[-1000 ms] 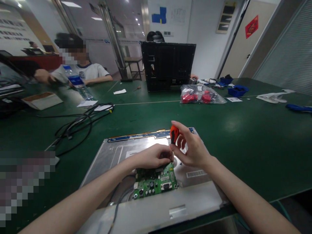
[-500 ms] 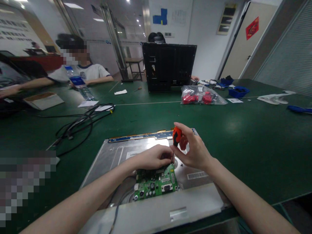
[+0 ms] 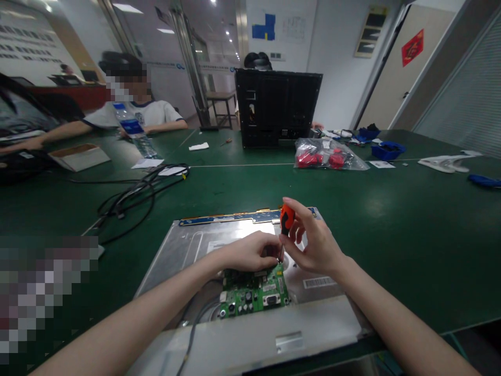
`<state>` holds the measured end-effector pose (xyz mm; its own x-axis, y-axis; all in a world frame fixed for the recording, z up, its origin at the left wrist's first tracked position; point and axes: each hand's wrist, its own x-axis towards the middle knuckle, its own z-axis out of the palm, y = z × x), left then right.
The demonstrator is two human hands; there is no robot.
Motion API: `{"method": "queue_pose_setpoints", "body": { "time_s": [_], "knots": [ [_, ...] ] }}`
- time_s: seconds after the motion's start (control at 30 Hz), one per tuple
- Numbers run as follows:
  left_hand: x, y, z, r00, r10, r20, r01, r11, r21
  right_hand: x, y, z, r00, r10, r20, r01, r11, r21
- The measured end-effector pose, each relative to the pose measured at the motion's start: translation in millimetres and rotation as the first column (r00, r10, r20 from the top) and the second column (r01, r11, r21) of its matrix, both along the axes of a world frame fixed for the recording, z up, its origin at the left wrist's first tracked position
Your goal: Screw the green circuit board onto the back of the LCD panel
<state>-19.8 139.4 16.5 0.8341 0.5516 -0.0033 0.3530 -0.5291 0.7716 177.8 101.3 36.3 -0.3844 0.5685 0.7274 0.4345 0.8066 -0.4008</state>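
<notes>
My right hand (image 3: 316, 244) holds a short screwdriver (image 3: 287, 219) upright by its orange and black handle, thumb and fingers closed around it. Its tip points down at the upper right corner of a green circuit board (image 3: 254, 297). My left hand (image 3: 252, 250) is closed beside the tip, its fingertips pinched near the shaft; whatever is between them is hidden. The board lies on the silver metal back of a display panel (image 3: 183, 250), partly covered by my left hand. A narrow blue circuit strip (image 3: 230, 217) runs along the panel's far edge.
Black cables (image 3: 136, 196) lie coiled at left on the green table (image 3: 391, 235). Beyond are a water bottle (image 3: 135, 130), a cardboard box (image 3: 80, 157), a black monitor (image 3: 277, 107), a bag of red parts (image 3: 329, 155) and blue trays (image 3: 387, 150). A co-worker (image 3: 136, 112) sits at far left.
The whole view has shifted slightly, with things appearing a little further right. Both hands keep their places at the board's corner, and the right fingers have turned slightly on the screwdriver handle.
</notes>
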Motion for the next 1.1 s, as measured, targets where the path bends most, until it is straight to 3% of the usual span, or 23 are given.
{"method": "queue_pose_setpoints", "body": {
  "time_s": [0.8, 0.97, 1.1],
  "knots": [
    [1.7, 0.8, -2.2, 1.0, -0.02, 0.022, 0.02, 1.0, 0.021, -1.7, -5.7, 1.1, 1.0, -0.002, 0.021, 0.002, 1.0, 0.021],
    [0.5, 1.4, -0.6, 0.999, -0.044, 0.017, 0.044, 0.998, 0.037, -3.8, -6.7, 2.4, 0.998, -0.028, 0.057, 0.023, 0.996, 0.091],
    [-0.1, -1.3, -2.6, 1.0, 0.012, 0.022, -0.013, 0.999, 0.049, -6.2, -8.2, 4.4, 0.998, -0.001, 0.058, -0.005, 0.993, 0.119]
  ]
}}
